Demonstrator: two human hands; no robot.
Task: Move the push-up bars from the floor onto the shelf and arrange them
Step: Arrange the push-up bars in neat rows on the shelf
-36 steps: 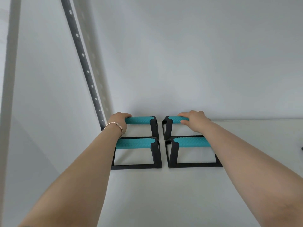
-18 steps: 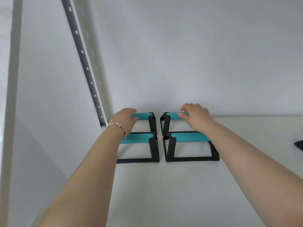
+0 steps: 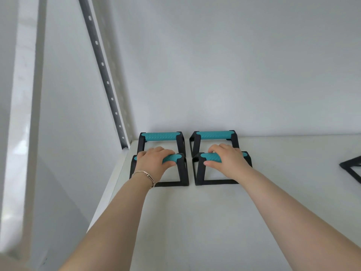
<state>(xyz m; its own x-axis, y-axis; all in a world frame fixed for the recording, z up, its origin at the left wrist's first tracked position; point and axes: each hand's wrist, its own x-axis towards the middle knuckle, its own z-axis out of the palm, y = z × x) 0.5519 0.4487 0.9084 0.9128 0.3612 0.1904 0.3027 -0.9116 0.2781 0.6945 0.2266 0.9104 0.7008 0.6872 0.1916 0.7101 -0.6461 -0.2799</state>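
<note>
Head view: at twelve o'clock on the white shelf [image 3: 214, 222], our left hand [image 3: 154, 163] curls round the teal grip of the near-left push-up bar [image 3: 172, 158], our right hand [image 3: 228, 161] round the near-right push-up bar [image 3: 210, 157].

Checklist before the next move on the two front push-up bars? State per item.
1. left hand curled round the teal grip of front-left bar: ok.
2. right hand curled round the grip of front-right bar: ok.
3. back-left bar and back-right bar upright by the wall, no hand on them: ok.
4. Front and back rows apart: cannot tell.
5. shelf bare on the near side: ok.
6. black object at right edge, cut off: cannot tell.
</note>
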